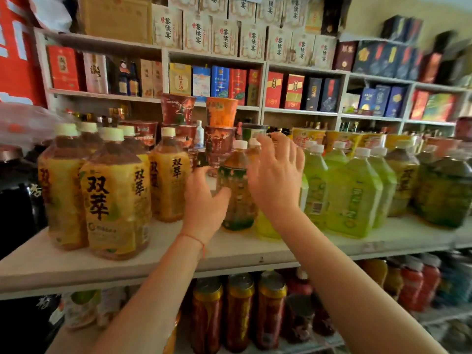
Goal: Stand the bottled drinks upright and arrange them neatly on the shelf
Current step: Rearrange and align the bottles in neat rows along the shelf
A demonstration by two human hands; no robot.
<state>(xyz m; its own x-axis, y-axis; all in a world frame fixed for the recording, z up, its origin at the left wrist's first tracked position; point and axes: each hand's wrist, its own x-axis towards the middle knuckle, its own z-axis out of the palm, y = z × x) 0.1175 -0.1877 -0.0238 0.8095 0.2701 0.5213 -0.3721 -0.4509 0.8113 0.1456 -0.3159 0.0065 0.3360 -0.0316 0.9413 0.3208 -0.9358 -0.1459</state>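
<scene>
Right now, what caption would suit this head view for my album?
Two hands, left and right, flank an upright dark green bottle on a shop shelf.

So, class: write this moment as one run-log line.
phase: arranging | left hand: touching dark green bottle | right hand: open beside it, no grip | bottle: upright on shelf | neighbours: yellow bottles, light green bottles

Glossy plastic bottles (116, 198), matt shelf (255, 254)
</scene>
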